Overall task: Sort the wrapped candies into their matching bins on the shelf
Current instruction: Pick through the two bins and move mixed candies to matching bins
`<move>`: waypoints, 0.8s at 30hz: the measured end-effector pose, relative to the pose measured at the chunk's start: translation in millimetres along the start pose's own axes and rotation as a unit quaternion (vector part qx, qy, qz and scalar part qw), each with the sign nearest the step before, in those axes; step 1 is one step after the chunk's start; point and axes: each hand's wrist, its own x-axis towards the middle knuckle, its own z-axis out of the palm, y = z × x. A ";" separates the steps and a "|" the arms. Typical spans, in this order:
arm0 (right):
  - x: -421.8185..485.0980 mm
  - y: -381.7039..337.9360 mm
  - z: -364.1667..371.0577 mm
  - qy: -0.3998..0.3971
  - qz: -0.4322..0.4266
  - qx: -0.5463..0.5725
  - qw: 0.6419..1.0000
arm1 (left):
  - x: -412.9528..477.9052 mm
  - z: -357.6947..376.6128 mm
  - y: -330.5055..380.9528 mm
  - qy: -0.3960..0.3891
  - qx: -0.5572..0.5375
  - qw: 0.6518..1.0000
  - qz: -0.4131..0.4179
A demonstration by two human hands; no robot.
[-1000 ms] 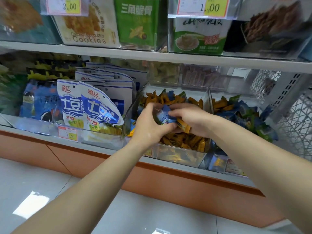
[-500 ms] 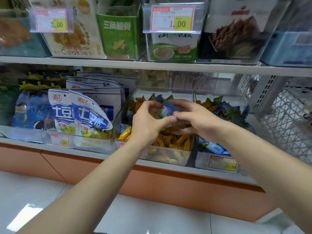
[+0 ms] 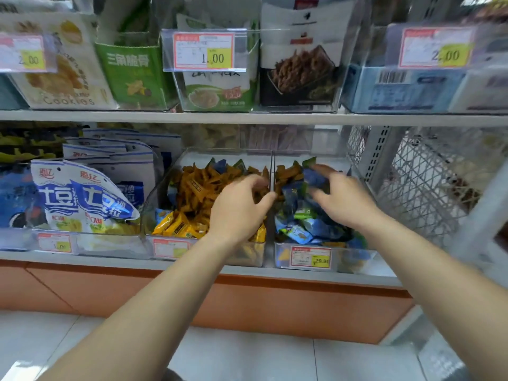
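Note:
Two clear bins stand side by side on the lower shelf. The left bin [image 3: 158, 199] is filled with orange wrapped candies [image 3: 198, 188], with a few blue and green ones at its back. The right bin [image 3: 357, 258] holds mostly blue wrapped candies [image 3: 299, 232], with some orange ones behind. My left hand [image 3: 237, 210] hovers over the orange bin, fingers loosely curled and holding nothing. My right hand [image 3: 341, 200] is over the blue bin and pinches a blue candy [image 3: 313, 178] between thumb and fingers; the hand is blurred.
Blue-and-white snack bags [image 3: 82, 199] fill the bin to the left. An upper shelf [image 3: 247, 118] carries clear boxes of cookies and snacks with price tags. A white wire mesh panel [image 3: 428, 188] closes off the right side. The floor below is tiled.
Both hands were together on the blue candy over the orange bin. Now they are apart: my right hand has carried it right over the blue bin, and my left has let go.

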 end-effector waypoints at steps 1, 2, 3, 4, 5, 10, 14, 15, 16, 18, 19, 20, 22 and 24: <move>0.6 1.1 -0.8 -0.003 0.002 -0.082 0.997 | -1.3 -6.4 -8.3 -0.015 0.030 0.999 -0.001; 0.9 0.8 -1.2 0.005 0.001 -0.136 0.991 | -2.9 -14.0 -17.4 -0.031 0.061 0.998 -0.005; 0.8 -2.8 -1.5 0.024 -0.009 -0.159 0.987 | -5.2 -22.6 -26.8 -0.042 0.089 0.995 -0.010; 0.2 -9.3 -1.2 0.043 -0.028 -0.157 0.986 | -8.5 -31.9 -36.0 -0.047 0.113 0.992 -0.013; -0.9 -18.4 0.0 0.053 -0.053 -0.140 0.987 | -12.8 -41.4 -44.6 -0.044 0.134 0.990 -0.012; -4.9 -88.8 31.1 -0.025 -0.199 0.006 0.980 | -43.6 -85.0 -81.0 -0.005 0.215 0.976 -0.012; 9.3 -152.1 77.0 -0.165 -0.273 0.094 0.943 | -61.7 -109.9 -115.8 0.022 0.231 0.969 -0.083; 14.9 -165.8 89.3 -0.186 -0.276 0.106 0.937 | -64.6 -114.0 -124.8 0.024 0.229 0.968 -0.100; 20.4 -177.9 101.1 -0.205 -0.276 0.111 0.933 | -67.2 -117.0 -132.7 0.022 0.225 0.968 -0.113; 32.0 -195.0 122.2 -0.238 -0.273 0.102 0.927 | -70.4 -119.5 -145.3 0.018 0.204 0.971 -0.123; 37.2 -199.3 131.5 -0.251 -0.272 0.088 0.925 | -71.8 -119.1 -149.6 0.019 0.189 0.974 -0.124; 40.9 -201.2 139.2 -0.258 -0.273 0.071 0.924 | -72.8 -118.1 -152.5 0.020 0.176 0.976 -0.126; 46.1 -200.1 151.1 -0.259 -0.266 0.058 0.927 | -72.6 -115.6 -156.7 0.025 0.168 0.977 -0.132; 49.7 -196.2 160.6 -0.250 -0.240 0.080 0.935 | -70.2 -113.6 -160.3 0.030 0.172 0.974 -0.141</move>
